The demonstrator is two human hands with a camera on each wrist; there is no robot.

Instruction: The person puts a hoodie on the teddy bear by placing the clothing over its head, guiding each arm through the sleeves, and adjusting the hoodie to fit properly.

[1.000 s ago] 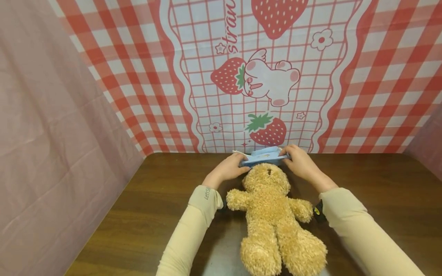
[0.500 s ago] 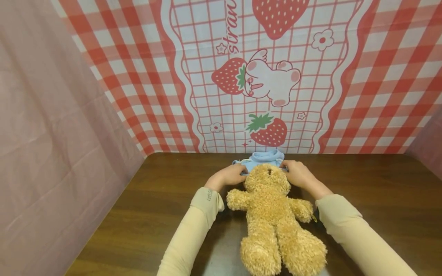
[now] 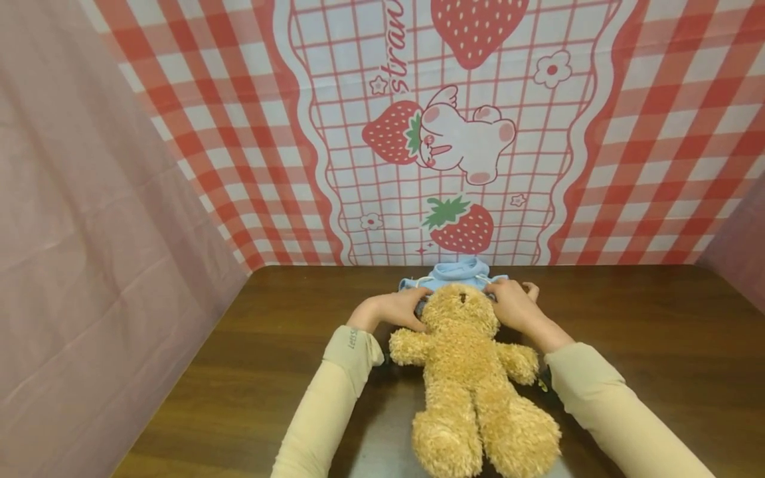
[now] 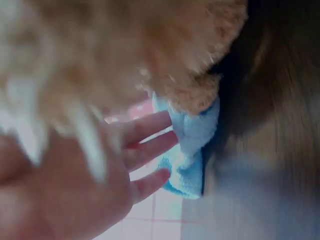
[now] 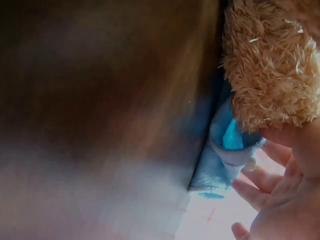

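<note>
A tan plush teddy bear (image 3: pixel 463 365) lies on its back on the table, head toward the far edge. Beyond its head is a small light-blue doll garment (image 3: pixel 459 269) with cream cords, partly tucked behind the head. My left hand (image 3: pixel 394 309) is at the left side of the head, thumb by the neck; in the left wrist view its fingers (image 4: pixel 150 150) extend to the blue cloth. At the head's other side, my right hand (image 3: pixel 516 309) has its fingertips against the fur, with the little finger lifted. The right wrist view shows its fingers loosely spread beside the garment (image 5: pixel 225 155).
The dark wooden table (image 3: pixel 269 372) ends at a hanging cloth (image 3: pixel 645 166) with red checks and strawberries, close behind the garment. A pink curtain (image 3: pixel 101 265) hangs along the left side.
Both hands have come down from the garment's raised edges to the sides of the bear's head. The garment has dropped flatter behind the head, and the right fingers have spread. The bear stays in place.
</note>
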